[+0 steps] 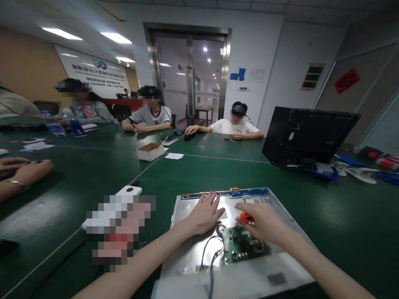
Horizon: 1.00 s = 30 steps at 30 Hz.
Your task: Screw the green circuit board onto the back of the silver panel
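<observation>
My left hand (204, 216) lies flat with its fingers spread on the silver metal back of a display panel (285, 214). Its fingertips reach a long blue circuit strip (257, 192) along the panel's far edge. My right hand (264, 222) is closed around an orange-handled screwdriver (247, 217); the tool's tip cannot be made out. Below that hand, a green circuit board (238, 245) rests on the panel. Dark cables (212, 265) run from near the board toward me.
A black monitor housing (311, 135) stands at the right, beside a blue tray (324, 171). A white box (151, 152) sits mid-table. Left of the panel lies a white device (129, 191). Another person's hands (31, 172) are at far left; several people sit opposite.
</observation>
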### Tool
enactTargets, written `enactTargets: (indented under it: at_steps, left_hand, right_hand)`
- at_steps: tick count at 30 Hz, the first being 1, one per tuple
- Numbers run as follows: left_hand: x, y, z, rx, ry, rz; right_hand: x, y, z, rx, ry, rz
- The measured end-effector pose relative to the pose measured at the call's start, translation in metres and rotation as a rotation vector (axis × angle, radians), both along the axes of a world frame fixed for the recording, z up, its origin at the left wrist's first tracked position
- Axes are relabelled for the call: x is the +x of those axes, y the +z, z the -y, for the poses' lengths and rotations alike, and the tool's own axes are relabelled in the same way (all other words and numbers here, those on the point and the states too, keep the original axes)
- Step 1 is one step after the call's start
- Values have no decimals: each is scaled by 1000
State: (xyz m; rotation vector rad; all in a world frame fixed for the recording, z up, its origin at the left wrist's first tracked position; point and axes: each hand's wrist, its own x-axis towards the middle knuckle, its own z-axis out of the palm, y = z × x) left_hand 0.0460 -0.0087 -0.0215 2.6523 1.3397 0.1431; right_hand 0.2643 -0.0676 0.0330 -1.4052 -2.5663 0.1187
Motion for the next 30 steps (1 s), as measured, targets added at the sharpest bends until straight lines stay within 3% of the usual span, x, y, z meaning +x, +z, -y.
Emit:
enactTargets:
  at_steps: [4,9,19,26,30]
  left_hand:
    - [-10,3,-8,14,-39,-21]
    - [-13,4,-13,26,-56,-34]
    - [-14,5,-16,38,-61,-36]
    - [-22,6,-25,19,-129,-43]
    - [-22,9,-24,-64,-81,18]
  right_hand:
    - [49,-20,-38,33,-141,41]
    - [79,-50,-44,34,-186,46]
    - [77,-64,-36,52,-269,72]
    - [66,-62,-17,41,-280,88]
    - [63,-61,-13,43,-290,80]
